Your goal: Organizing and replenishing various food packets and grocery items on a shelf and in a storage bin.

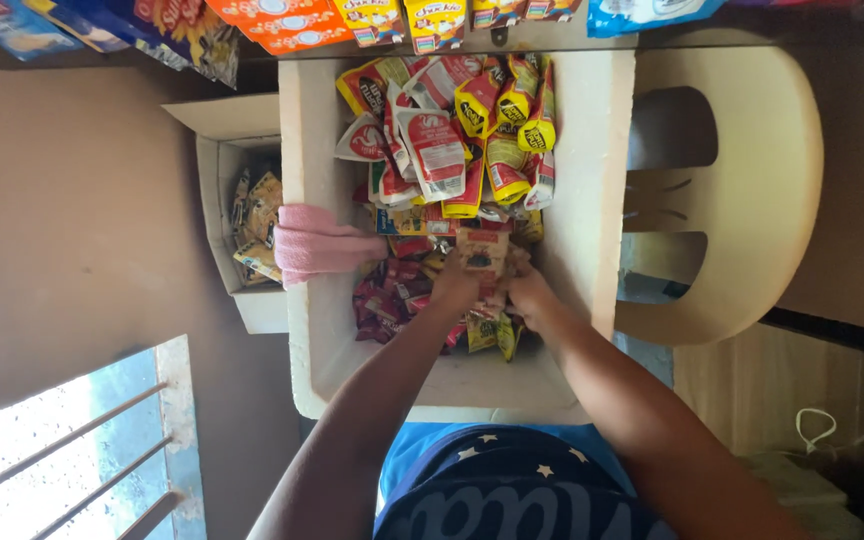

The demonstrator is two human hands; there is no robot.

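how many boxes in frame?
2. The big white box sits in the middle, full of sachets, with both hands inside. A smaller carton stands against its left side, open, holding packets. Others may lie out of view.

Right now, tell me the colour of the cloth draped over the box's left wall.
Pink; the cloth shows best in the head view.
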